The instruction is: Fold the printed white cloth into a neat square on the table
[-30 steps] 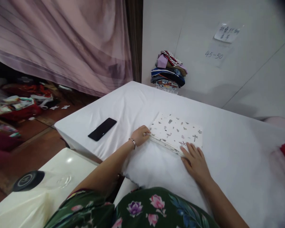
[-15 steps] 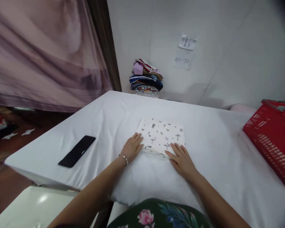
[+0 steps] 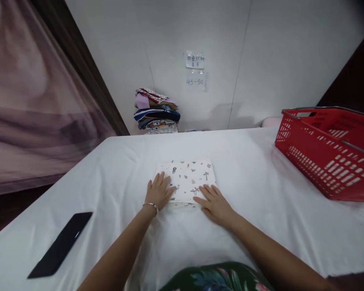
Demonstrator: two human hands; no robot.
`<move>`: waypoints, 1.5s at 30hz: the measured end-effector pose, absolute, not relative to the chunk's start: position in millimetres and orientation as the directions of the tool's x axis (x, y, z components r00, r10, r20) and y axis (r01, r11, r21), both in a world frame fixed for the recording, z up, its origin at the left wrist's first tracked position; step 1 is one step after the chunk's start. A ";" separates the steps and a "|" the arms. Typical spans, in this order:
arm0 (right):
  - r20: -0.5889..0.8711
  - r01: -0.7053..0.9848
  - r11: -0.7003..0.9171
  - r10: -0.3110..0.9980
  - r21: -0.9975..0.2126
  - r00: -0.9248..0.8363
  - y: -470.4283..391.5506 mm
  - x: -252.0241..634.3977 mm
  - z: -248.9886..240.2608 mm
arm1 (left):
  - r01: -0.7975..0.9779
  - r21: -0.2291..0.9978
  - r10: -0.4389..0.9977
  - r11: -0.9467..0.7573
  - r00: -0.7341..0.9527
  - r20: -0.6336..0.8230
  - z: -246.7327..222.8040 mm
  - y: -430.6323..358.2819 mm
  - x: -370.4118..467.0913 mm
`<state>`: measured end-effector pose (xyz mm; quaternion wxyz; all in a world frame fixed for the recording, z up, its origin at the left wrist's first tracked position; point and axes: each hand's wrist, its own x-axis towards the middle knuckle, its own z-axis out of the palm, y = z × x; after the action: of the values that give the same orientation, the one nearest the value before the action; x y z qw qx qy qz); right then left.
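Note:
A folded white cloth (image 3: 186, 178) printed with small palm trees and other motifs lies flat in the middle of the white-covered table (image 3: 245, 161). My left hand (image 3: 158, 192) rests on its left edge, fingers spread, a silver bracelet at the wrist. On the cloth's lower right part lies my right hand (image 3: 216, 205), palm down with the fingers apart. Neither hand grips anything. The cloth's near edge shows a fold between the hands.
A black phone-like slab (image 3: 60, 244) lies at the left. The red perforated basket (image 3: 324, 157) stands at the right. Behind the table's far edge is a stack of folded clothes (image 3: 157, 111) against the wall, below two paper notes (image 3: 195, 70). A pink curtain (image 3: 33, 101) hangs at the left.
The view has turned to the right, so more of the red basket shows. My left hand has moved further up onto the cloth's left side. My right hand stays on the cloth.

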<state>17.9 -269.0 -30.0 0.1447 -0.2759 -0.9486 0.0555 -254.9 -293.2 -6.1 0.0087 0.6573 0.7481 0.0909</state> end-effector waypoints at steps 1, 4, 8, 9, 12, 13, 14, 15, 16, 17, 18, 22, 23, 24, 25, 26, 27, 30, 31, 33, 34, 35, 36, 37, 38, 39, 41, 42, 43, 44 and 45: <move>0.244 0.494 0.844 0.534 -0.209 -0.809 -269.9 19.0 -29.7 | 0.981 0.131 0.987 0.144 -0.152 0.058 -9.8 -290.9 -256.6; 0.283 0.436 0.829 0.537 -0.351 -0.795 -269.9 24.4 -27.8 | 0.979 0.101 0.984 0.178 -0.175 -0.039 -18.6 -288.2 -263.0; 0.379 0.389 0.610 0.763 -0.691 -0.523 -248.4 35.4 -18.4 | 0.981 0.063 0.982 0.182 -0.177 -0.066 -20.1 -287.9 -264.7; 0.344 0.381 0.504 0.843 -0.775 -0.414 -238.2 38.2 -15.0 | 0.982 0.054 0.981 0.184 -0.180 -0.072 -19.4 -287.7 -263.9; 0.046 0.340 0.111 0.980 -0.934 -0.194 -203.6 43.2 -7.0 | 0.983 0.027 0.981 0.183 -0.181 -0.069 -17.1 -287.0 -261.1; -0.075 0.336 -0.011 0.981 -0.942 -0.181 -193.1 43.1 -6.2 | 0.983 0.017 0.981 0.183 -0.182 -0.066 -16.5 -286.9 -260.3; -0.170 0.342 -0.099 0.968 -0.935 -0.185 -184.1 41.9 -6.5 | 0.983 0.007 0.981 0.184 -0.183 -0.068 -16.1 -286.8 -259.8; -0.237 0.354 -0.157 0.952 -0.922 -0.195 -176.9 39.9 -7.8 | 0.983 -0.001 0.980 0.185 -0.185 -0.071 -15.7 -286.7 -259.4; -0.274 0.369 -0.184 0.939 -0.911 -0.208 -171.6 37.1 -9.9 | 0.982 -0.008 0.980 0.186 -0.186 -0.074 -15.6 -286.7 -259.2; -0.287 0.382 -0.188 0.932 -0.905 -0.220 -168.0 34.0 -12.3 | 0.982 -0.014 0.979 0.186 -0.187 -0.076 -15.5 -286.7 -259.3; -0.287 0.389 -0.183 0.930 -0.903 -0.230 -166.0 30.8 -14.9 | 0.982 -0.019 0.979 0.186 -0.187 -0.078 -15.6 -286.7 -259.4; -0.241 0.453 -0.091 0.928 -0.887 -0.284 -165.1 22.7 -21.0 | 0.981 -0.036 0.978 0.189 -0.192 -0.087 -16.0 -286.8 -260.3; -0.224 0.476 -0.061 0.929 -0.877 -0.294 -165.2 22.2 -21.2 | 0.981 -0.038 0.977 0.192 -0.195 -0.090 -15.7 -286.8 -260.3; -0.219 0.498 -0.044 0.929 -0.866 -0.300 -165.1 22.2 -21.0 | 0.980 -0.040 0.976 0.194 -0.197 -0.092 -15.3 -286.8 -260.2; -0.232 0.519 -0.044 0.924 -0.854 -0.303 -164.8 22.6 -20.4 | 0.980 -0.042 0.976 0.196 -0.199 -0.091 -14.8 -286.8 -259.9; -0.261 0.536 -0.061 0.915 -0.842 -0.307 -164.4 23.2 -19.6 | 0.979 -0.044 0.975 0.198 -0.201 -0.092 -14.2 -286.8 -259.5; -0.299 0.552 -0.081 0.900 -0.830 -0.316 -163.8 24.0 -18.6 | 0.979 -0.047 0.975 0.201 -0.204 -0.091 -13.6 -286.7 -259.0; -0.390 0.583 -0.120 0.846 -0.803 -0.364 -162.5 26.5 -15.2 | 0.978 -0.057 0.975 0.198 -0.203 -0.093 -13.0 -286.4 -258.2; -0.402 0.586 -0.122 0.834 -0.801 -0.377 -162.3 27.1 -14.3 | 0.978 -0.059 0.975 0.198 -0.203 -0.093 -13.2 -286.2 -258.3; -0.416 0.584 -0.129 0.822 -0.802 -0.388 -162.3 28.0 -13.2 | 0.979 -0.060 0.975 0.197 -0.202 -0.091 -14.1 -286.0 -258.9; -0.419 0.579 -0.135 0.819 -0.804 -0.392 -162.3 28.2 -13.3 | 0.979 -0.057 0.976 0.196 -0.200 -0.089 -14.6 -286.0 -259.3; -0.416 0.566 -0.140 0.819 -0.812 -0.394 -162.4 28.1 -13.8 | 0.979 -0.053 0.976 0.195 -0.199 -0.085 -14.9 -286.0 -259.5; -0.404 0.546 -0.144 0.825 -0.826 -0.395 -162.6 27.7 -14.7 | 0.980 -0.048 0.977 0.194 -0.198 -0.083 -14.9 -286.1 -259.6; -0.383 0.521 -0.140 0.835 -0.842 -0.395 -162.9 27.1 -15.8 | 0.980 -0.042 0.977 0.195 -0.198 -0.081 -14.6 -286.3 -259.4; -0.352 0.495 -0.126 0.849 -0.859 -0.395 -163.5 26.3 -17.1 | 0.979 -0.036 0.976 0.199 -0.201 -0.080 -13.9 -286.6 -258.9; -0.313 0.472 -0.105 0.867 -0.876 -0.388 -164.3 25.3 -18.4 | 0.979 -0.029 0.975 0.203 -0.205 -0.081 -13.0 -287.0 -258.1; -0.238 0.440 -0.063 0.904 -0.896 -0.355 -167.0 23.0 -20.9 | 0.977 -0.007 0.973 0.215 -0.214 -0.085 -11.1 -288.0 -256.4; -0.209 0.429 -0.051 0.921 -0.902 -0.329 -168.8 21.9 -21.9 | 0.976 0.009 0.972 0.220 -0.218 -0.086 -10.5 -288.5 -255.8; -0.186 0.417 -0.046 0.935 -0.908 -0.302 -170.8 21.0 -22.8 | 0.974 0.028 0.972 0.224 -0.221 -0.086 -10.4 -288.9 -255.7; -0.171 0.403 -0.047 0.945 -0.914 -0.279 -173.0 20.5 -23.6 | 0.972 0.053 0.971 0.228 -0.223 -0.082 -10.9 -289.2 -256.2; -0.164 0.387 -0.052 0.951 -0.920 -0.262 -175.3 20.2 -24.2 | 0.969 0.083 0.971 0.231 -0.225 -0.076 -12.2 -289.1 -257.4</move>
<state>20.2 -175.3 -24.2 0.2876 -0.5350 -0.6254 0.4898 -257.4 -289.1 -12.2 0.0557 0.6201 0.7825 0.0088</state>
